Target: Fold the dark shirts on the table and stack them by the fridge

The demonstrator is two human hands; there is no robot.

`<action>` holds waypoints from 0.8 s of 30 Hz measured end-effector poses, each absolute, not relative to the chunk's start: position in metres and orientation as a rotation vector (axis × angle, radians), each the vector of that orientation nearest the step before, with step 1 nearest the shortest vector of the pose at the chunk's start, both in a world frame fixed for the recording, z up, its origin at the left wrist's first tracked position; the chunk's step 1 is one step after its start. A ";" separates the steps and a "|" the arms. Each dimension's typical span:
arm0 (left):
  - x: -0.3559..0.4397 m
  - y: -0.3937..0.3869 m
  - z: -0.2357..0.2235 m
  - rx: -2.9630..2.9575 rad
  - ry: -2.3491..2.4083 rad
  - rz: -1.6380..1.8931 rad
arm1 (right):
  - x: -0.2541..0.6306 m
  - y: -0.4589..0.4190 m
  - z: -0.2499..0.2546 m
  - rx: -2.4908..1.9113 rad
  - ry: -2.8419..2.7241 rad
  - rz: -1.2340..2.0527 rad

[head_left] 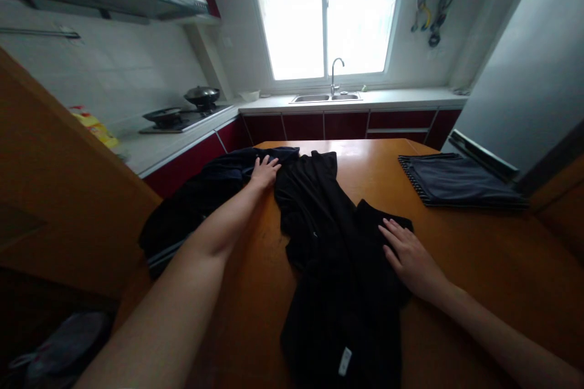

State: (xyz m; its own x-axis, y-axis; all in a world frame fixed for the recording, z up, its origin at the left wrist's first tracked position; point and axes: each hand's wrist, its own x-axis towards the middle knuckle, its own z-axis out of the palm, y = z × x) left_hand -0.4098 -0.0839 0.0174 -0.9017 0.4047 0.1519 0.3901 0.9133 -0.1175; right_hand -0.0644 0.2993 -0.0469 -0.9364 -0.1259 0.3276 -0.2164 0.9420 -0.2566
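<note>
A black garment (pixel 342 267) lies stretched lengthwise on the wooden table, somewhat wrinkled, with a small white label (pixel 345 361) at its near end. My right hand (pixel 413 258) rests on the part that sticks out to the right, fingers extended and holding nothing. Farther off, my left hand (pixel 266 171) is spread at the edge of a heap of dark clothes (pixel 201 194), close to the garment's far left side. Whether its fingertips touch the heap or the garment, I cannot tell. Part of the heap is hidden behind my left forearm.
Folded dark clothes (pixel 460 179) lie at the table's (pixel 369 164) right side, by a grey fridge-like panel (pixel 515 73). Beyond are a sink (pixel 314 98) with a faucet (pixel 334 76) and a stove with a lidded wok (pixel 202 96). A wooden panel (pixel 59 176) stands at left.
</note>
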 end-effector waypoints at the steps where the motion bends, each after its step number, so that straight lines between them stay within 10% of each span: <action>1: -0.421 -0.084 0.017 -0.606 -2.916 0.130 | -0.064 0.300 -0.047 0.254 -2.788 0.411; 13: -0.457 -0.086 0.022 -0.393 -2.928 0.033 | -0.059 0.294 -0.038 0.208 -2.809 0.429; 24: -0.240 -0.096 -0.001 -0.698 -2.825 -0.387 | -0.083 0.322 -0.042 -0.085 -2.641 0.456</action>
